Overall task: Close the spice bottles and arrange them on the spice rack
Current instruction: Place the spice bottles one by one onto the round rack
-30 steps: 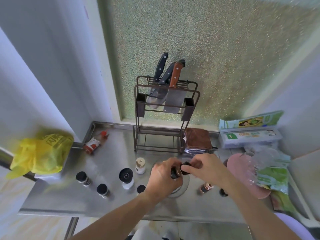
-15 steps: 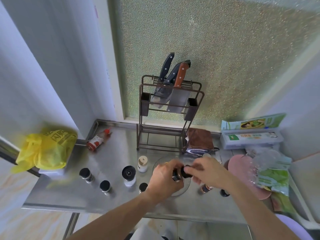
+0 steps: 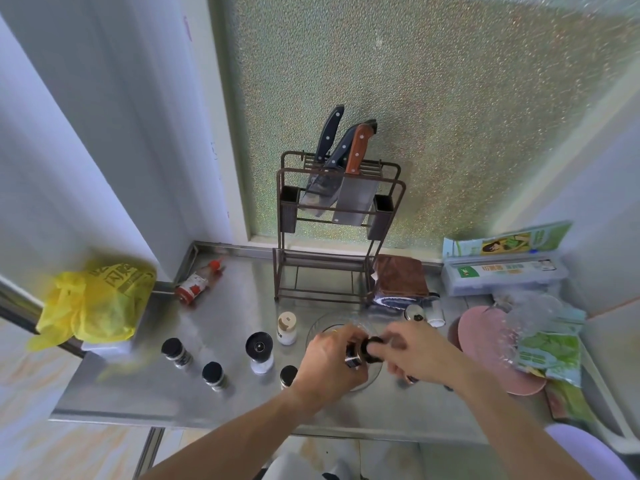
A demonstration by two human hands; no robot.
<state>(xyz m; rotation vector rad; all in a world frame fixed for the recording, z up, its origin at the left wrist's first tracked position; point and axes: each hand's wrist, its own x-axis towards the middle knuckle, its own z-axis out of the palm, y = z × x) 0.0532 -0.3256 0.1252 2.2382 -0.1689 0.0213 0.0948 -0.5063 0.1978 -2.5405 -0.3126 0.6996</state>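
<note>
Two bare forearms with no sleeves, watch or bracelet showing on either wrist, left hand [image 3: 329, 365] and right hand [image 3: 420, 355] gloveless, fingers of the right motion-blurred, and a bit of pale lavender clothing [image 3: 585, 452] at the lower right corner, near the right elbow.

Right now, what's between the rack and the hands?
In the head view, a clear glass bowl sits on the counter between the rack and the hands.

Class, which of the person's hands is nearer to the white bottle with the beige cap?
Left. The left hand is just right of the white bottle; the right hand lies farther right, beyond it.
</note>
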